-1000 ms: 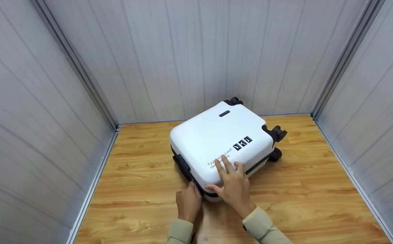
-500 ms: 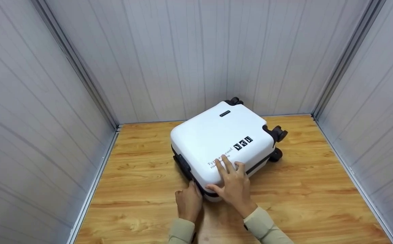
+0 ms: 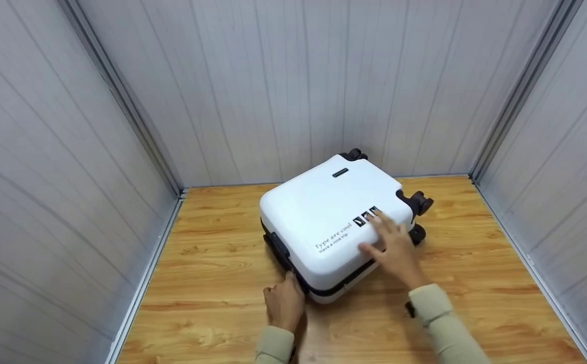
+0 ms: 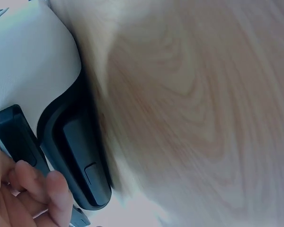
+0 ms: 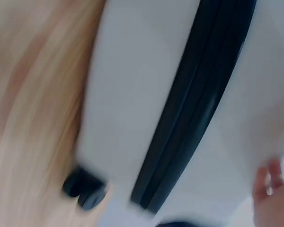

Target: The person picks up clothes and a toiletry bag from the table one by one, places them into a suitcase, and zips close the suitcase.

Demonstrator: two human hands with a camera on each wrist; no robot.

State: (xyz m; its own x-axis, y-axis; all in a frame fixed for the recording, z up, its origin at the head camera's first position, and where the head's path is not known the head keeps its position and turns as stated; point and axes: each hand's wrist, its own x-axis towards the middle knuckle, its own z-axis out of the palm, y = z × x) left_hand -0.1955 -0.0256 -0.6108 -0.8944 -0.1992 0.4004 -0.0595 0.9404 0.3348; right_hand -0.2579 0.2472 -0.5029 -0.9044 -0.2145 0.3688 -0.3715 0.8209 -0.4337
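Observation:
A white hard-shell suitcase [image 3: 308, 207] lies flat, its black wheels [image 3: 417, 203] toward the back right. At its near left corner, my left hand [image 3: 284, 303] has its fingers curled at the black edge and grips it; exactly which part is pinched stays hidden. The left wrist view has these fingers beside a black carry handle [image 4: 16, 137] and a recessed pull handle [image 4: 75, 146]. My right hand [image 3: 397, 253] hovers over or touches the right side of the lid, fingers spread near the printed labels [image 3: 358, 221]. Black seam trim [image 5: 194, 104] crosses the right wrist view.
The suitcase lies on a wood-grain floor [image 3: 212, 273]. Pale panel walls stand at the left [image 3: 55, 182], the back [image 3: 242, 91] and the right [image 3: 556, 167], joined by grey metal corner strips. The rear wheels sit close to the back wall.
My right hand has slid rightward along the lid from the near corner toward the wheels, uncovering the printed text. My left hand keeps its place. The head view has shifted slightly.

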